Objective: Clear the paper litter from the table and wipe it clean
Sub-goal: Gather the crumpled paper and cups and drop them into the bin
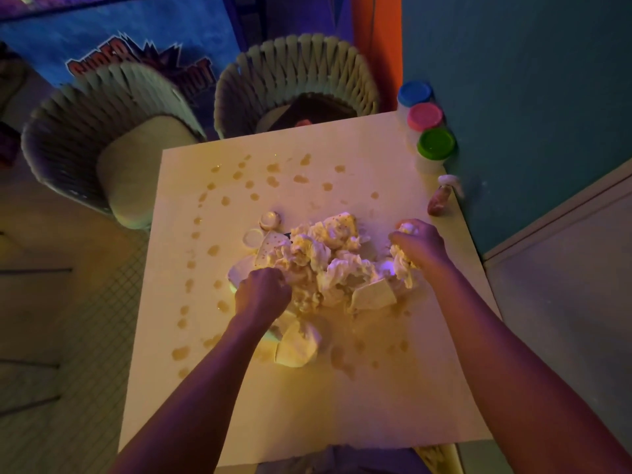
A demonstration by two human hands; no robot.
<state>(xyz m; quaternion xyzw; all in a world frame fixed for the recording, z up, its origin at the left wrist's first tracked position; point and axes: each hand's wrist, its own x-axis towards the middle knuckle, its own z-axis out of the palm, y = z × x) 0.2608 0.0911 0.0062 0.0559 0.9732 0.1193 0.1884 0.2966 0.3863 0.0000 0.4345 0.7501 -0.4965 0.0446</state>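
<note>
A heap of crumpled white paper litter (328, 254) lies in the middle of the square white table (239, 388), mixed with torn paper plate pieces (297, 347) and small round lids (253, 238). My left hand (261, 292) grips crumpled paper at the heap's near left side. My right hand (419, 244) holds a wad of crumpled paper (403, 265) at the heap's right side. Brownish spots of spilled liquid (273, 181) dot the table in rows around the heap.
Three tubs with blue (415, 93), pink (426, 116) and green (437, 143) lids stand at the table's far right corner, by a small bottle (441, 198) on the right edge. Two woven chairs (113, 145) (297, 83) stand beyond the table. A teal wall (530, 97) lies right.
</note>
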